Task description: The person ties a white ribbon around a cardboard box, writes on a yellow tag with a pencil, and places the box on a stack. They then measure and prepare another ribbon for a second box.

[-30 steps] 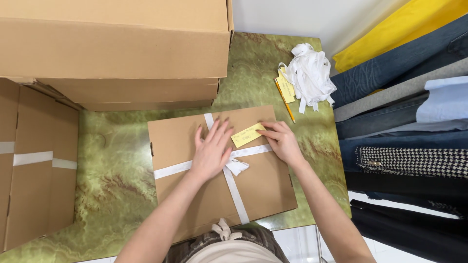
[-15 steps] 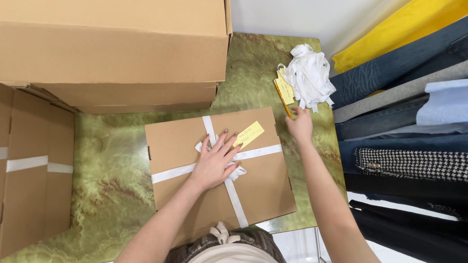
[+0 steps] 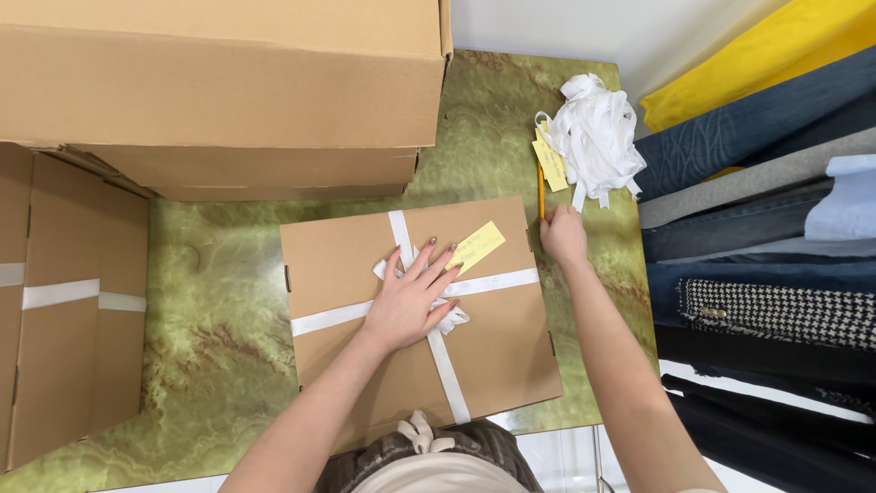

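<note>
A flat brown cardboard box (image 3: pixel 493 356) tied crosswise with white ribbon (image 3: pixel 445 365) lies on the green marbled table (image 3: pixel 210 338). My left hand (image 3: pixel 411 297) rests flat on the ribbon's bow at the box's middle, fingers spread, fingertips touching a yellow paper tag (image 3: pixel 474 246). My right hand (image 3: pixel 563 234) is past the box's upper right corner, fingers closed on the lower end of a yellow pencil (image 3: pixel 541 190) that lies on the table.
A heap of white ribbon (image 3: pixel 598 132) and more yellow tags (image 3: pixel 550 160) lie at the table's far right. Large cardboard boxes (image 3: pixel 228 82) stand behind, another at left (image 3: pixel 64 301). Folded fabrics (image 3: pixel 757 228) hang along the right.
My right hand left the yellow tag on the box and moved up and right to the pencil. My left hand stayed on the bow.
</note>
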